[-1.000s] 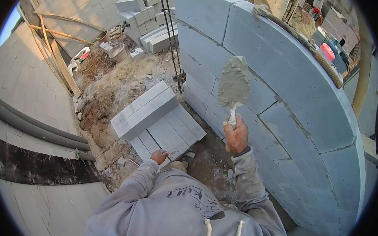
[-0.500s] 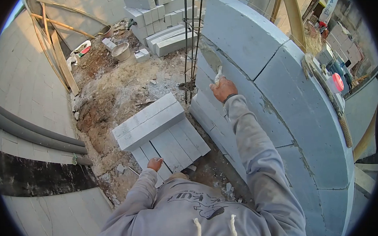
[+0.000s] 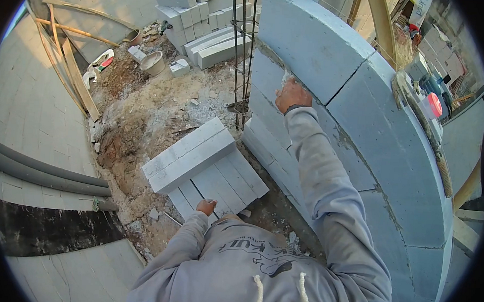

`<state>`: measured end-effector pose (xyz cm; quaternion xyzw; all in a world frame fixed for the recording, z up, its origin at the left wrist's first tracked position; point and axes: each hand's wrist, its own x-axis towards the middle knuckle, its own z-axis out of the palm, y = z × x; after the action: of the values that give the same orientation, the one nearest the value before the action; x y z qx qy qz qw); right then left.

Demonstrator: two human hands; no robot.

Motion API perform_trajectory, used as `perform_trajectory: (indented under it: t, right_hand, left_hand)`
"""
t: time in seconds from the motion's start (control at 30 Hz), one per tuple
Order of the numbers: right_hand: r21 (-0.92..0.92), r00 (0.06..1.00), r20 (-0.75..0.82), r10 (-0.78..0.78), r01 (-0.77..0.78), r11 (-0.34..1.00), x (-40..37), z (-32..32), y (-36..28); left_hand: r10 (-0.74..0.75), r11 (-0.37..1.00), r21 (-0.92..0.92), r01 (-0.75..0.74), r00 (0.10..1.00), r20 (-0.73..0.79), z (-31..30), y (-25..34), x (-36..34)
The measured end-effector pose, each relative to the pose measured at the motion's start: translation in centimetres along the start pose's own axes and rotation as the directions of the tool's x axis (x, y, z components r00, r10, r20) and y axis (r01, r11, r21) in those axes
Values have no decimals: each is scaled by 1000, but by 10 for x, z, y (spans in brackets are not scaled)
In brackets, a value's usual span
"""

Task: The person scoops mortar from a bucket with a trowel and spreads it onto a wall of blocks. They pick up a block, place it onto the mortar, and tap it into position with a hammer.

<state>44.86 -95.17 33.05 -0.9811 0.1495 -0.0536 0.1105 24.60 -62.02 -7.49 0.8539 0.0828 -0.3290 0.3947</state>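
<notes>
My right hand (image 3: 293, 94) is closed around a trowel (image 3: 286, 77) against the inner face of the curved block wall (image 3: 339, 126). It works just under the mortar joint below the top course; the trowel's blade is mostly hidden or edge-on. Low in front of my body, my left hand (image 3: 206, 206) is curled closed over a stack of pale lightweight blocks (image 3: 221, 185). Whatever it may hold is hidden. Two long blocks (image 3: 189, 156) lie across the top of that stack.
Vertical rebar (image 3: 240, 58) rises beside the wall's far end. More blocks (image 3: 220, 48) are piled behind it, near a bucket (image 3: 152, 63) on rubble. Timber poles (image 3: 73, 79) lean at left, above thick grey pipes (image 3: 44, 170). A pink-lidded tub (image 3: 431, 106) stands beyond the wall.
My right hand has moved slightly up and right along the joint and turned, so the trowel blade no longer shows flat. My left hand has shifted slightly right.
</notes>
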Motion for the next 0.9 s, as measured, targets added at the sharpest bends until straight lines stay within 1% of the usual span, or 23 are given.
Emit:
perform_trajectory:
  t: [0.03, 0.07, 0.1, 0.13, 0.17, 0.23, 0.3, 0.33, 0.4, 0.43, 0.5, 0.53, 0.57, 0.63, 0.67, 0.73, 0.77, 0.8, 0.83, 0.87, 0.9]
  right_hand:
    - [-7, 999, -33, 1, -1, 1000, -4, 4, 4]
    - [-14, 998, -66, -1, 0, 1000, -8, 7, 7]
    - [-15, 998, -68, -2, 1, 1000, -15, 10, 9]
    - [29, 988, -153, 1, 4, 1000, -24, 12, 11]
    - [74, 971, -238, 7, 11, 997, -30, 15, 14]
    - [96, 963, -271, 0, 27, 995, -36, 19, 20]
    - [28, 936, -339, -97, 113, 993, -38, 18, 20]
    - [29, 935, -343, -95, 111, 993, -35, 23, 20]
    - [103, 967, -197, -162, 185, 977, -24, 48, 19]
    - [106, 966, -200, -163, 187, 977, -21, 59, 16]
    - [123, 987, -121, -103, 118, 985, -12, 81, 7]
    - [138, 991, -123, -59, 76, 987, -5, 91, 3]
    - [144, 990, -129, -63, 82, 986, 2, 99, -1]
    - [174, 992, -121, 32, -10, 985, 14, 109, -9]
    - [185, 992, -121, 31, -8, 983, 18, 110, -13]
    - [179, 984, -149, 99, -71, 981, 23, 110, -21]
    - [185, 985, -140, 98, -71, 980, 25, 110, -24]
    - [190, 985, -112, 131, -108, 976, 26, 109, -27]
    - [194, 982, -86, 167, -148, 970, 26, 108, -29]
    - [207, 980, -81, 182, -162, 965, 22, 105, -31]
    - [214, 979, -83, 185, -164, 963, 20, 106, -32]
  left_hand:
    - [1, 1000, 3, -1, 1000, 1, -5, 16, 0]
    - [1, 1000, 3, -1, 999, 43, -15, 38, -6]
    - [1, 1000, 0, -1, 996, 84, -21, 51, -9]
    - [2, 1000, -3, -2, 997, 83, -21, 53, -6]
    - [-4, 1000, -3, 5, 998, 70, -21, 53, -2]
    - [-8, 1000, 2, 8, 998, 55, -19, 46, 10]
    - [89, 996, 18, -88, 995, -48, -11, 23, 26]
    - [93, 996, 21, -92, 994, -49, -10, 17, 28]
    - [133, 991, 41, -130, 987, -93, -9, 8, 30]
    - [134, 991, 44, -130, 986, -97, -12, 9, 23]
    - [-11, 997, -78, 10, 1000, -7, -22, 20, 3]
    - [9, 993, -114, -15, 999, -45, -19, 9, 3]
    - [28, 988, -149, -40, 996, -84, -14, -8, 3]
    - [-78, 976, -210, 62, 995, -69, -19, -14, -18]
    - [-81, 977, -204, 63, 994, -78, -27, -10, -31]
    - [-145, 987, -91, 135, 983, -115, -36, -7, -57]
    - [-154, 986, -88, 144, 981, -118, -33, -30, -51]
    - [-60, 996, 57, 66, 994, -95, -29, -65, -38]
    - [32, 979, 201, -21, 998, -55, -31, -74, -38]
    - [29, 978, 207, -17, 998, -56, -29, -80, -39]
    - [-122, 993, -13, 121, 990, -65, -27, -84, -37]
